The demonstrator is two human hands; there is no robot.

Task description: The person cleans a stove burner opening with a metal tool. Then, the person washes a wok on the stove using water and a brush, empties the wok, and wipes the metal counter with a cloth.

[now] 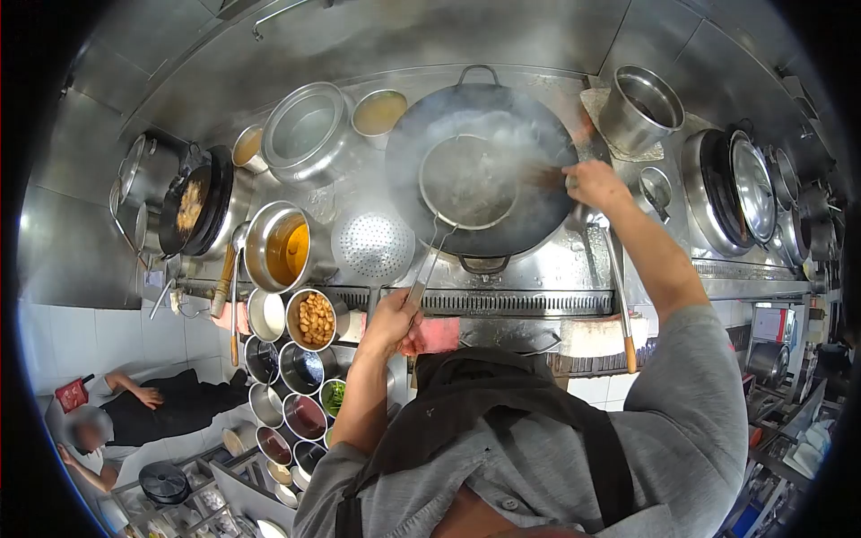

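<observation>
My left hand (392, 321) is closed round the handle of a round mesh strainer (429, 193), whose bowl sits over the big dark wok (538, 229). Over the wok's right side, my right hand (594, 186) grips a brown brush (542, 176); its head reaches toward the strainer's rim, blurred by motion and steam. Whether the bristles touch the mesh I cannot tell. A perforated metal skimmer (374, 247) lies left of the wok. Steam veils much of the wok's inside.
Left stand a pot of orange liquid (289, 251), a large lidded pot (308, 134) and a container of brown chunks (316, 319). A tall steel pot (640, 109) is behind right. A wooden-handled ladle (619, 296) lies near the front edge. Another person (161, 408) is at far left.
</observation>
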